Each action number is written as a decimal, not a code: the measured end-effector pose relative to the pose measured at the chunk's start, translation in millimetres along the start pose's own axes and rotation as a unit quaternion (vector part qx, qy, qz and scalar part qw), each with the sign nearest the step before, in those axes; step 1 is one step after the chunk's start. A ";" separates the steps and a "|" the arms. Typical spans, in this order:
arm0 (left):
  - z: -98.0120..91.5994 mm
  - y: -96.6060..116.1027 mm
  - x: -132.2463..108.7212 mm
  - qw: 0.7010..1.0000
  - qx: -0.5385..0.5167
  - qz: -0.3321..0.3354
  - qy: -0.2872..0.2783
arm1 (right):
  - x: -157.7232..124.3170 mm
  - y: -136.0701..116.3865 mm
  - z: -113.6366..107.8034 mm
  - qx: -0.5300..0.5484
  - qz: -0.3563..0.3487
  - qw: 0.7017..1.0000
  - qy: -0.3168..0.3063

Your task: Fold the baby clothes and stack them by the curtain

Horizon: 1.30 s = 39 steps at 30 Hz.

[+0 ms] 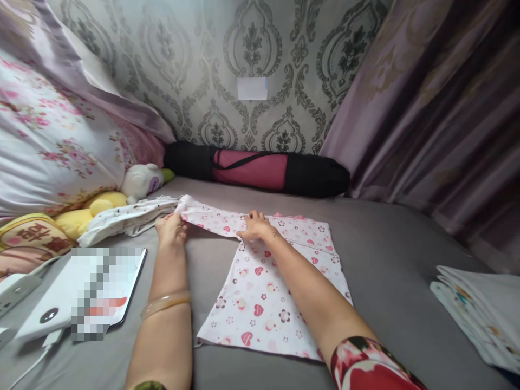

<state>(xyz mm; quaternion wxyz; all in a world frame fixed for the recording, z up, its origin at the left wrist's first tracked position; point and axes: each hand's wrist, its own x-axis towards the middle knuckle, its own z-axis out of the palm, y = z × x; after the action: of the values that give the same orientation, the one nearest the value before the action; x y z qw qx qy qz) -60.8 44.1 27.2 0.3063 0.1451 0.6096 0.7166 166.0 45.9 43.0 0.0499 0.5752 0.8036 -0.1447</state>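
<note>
A child's long-sleeved top (276, 292), white-pink with hearts and flowers, lies flat on the grey bed sheet. One of its sleeves stretches out to the left, and pink frill shows along the far edge. My left hand (172, 227) is closed on the cuff end of that sleeve. At the inner end of the sleeve, near the underarm, my right hand (257, 225) lies on the cloth with fingers apart. My right forearm crosses over the body of the top and covers part of it.
Left of my arm lie a white power bank (52, 303) with a cable, a partly blurred phone (132, 287) and a power strip (16, 290). Behind them are patterned white cloth (125, 216) and plush toys (140, 181). A black-red long bag (252, 169) lies by the wall; folded cloth (483, 314) sits right.
</note>
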 end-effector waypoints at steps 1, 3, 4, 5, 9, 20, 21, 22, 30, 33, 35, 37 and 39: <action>1.7 4.9 -1.7 0.999 -0.044 -0.019 -0.006 | 1.3 0.9 0.1 -0.001 0.000 1.000 -0.003; 6.4 17.0 -7.2 0.989 -0.126 -0.064 -0.034 | 4.2 2.8 1.2 0.000 -0.001 1.000 -0.008; 9.5 23.6 -11.4 0.984 -0.154 -0.066 -0.057 | 5.6 3.5 2.2 0.003 -0.003 1.000 -0.009; 13.1 29.9 -16.6 0.979 -0.176 -0.066 -0.078 | 7.0 4.0 3.3 0.007 -0.003 1.000 -0.011; 30.6 48.6 -45.2 0.954 -0.246 -0.077 -0.155 | 9.4 7.0 9.0 0.030 0.001 1.000 0.003; 72.0 31.1 -113.5 0.922 -0.240 -0.017 -0.304 | -44.4 62.7 9.1 0.607 0.047 0.785 0.119; 75.6 25.9 -118.6 0.921 -0.234 -0.013 -0.312 | -52.9 70.2 8.2 0.677 0.069 0.727 0.096; 79.1 20.2 -124.0 0.920 -0.226 -0.009 -0.320 | -61.0 77.8 7.5 0.733 0.084 0.671 0.076; 82.6 -20.5 -177.4 0.843 -0.011 0.102 -0.528 | -91.5 120.5 18.7 0.880 0.117 0.459 0.045; 73.7 -20.2 -174.5 0.800 0.104 0.115 -0.580 | -93.2 127.0 22.4 0.900 0.105 0.417 0.068; 69.3 -16.1 -159.9 0.824 0.108 0.116 -0.543 | -94.1 130.3 22.3 0.903 0.109 0.409 0.070; 66.2 -11.4 -140.8 0.859 0.091 0.108 -0.492 | -93.8 132.7 22.1 0.902 0.121 0.411 0.064; 63.4 -7.8 -123.5 0.889 0.096 0.091 -0.438 | -91.4 133.5 23.9 0.897 0.129 0.417 0.071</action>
<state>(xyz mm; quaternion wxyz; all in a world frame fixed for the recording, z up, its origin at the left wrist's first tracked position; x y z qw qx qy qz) 73.2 18.3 53.7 0.4606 0.5277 0.4634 0.5428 319.8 -4.6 19.4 -0.5336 0.3984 0.1347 -0.7338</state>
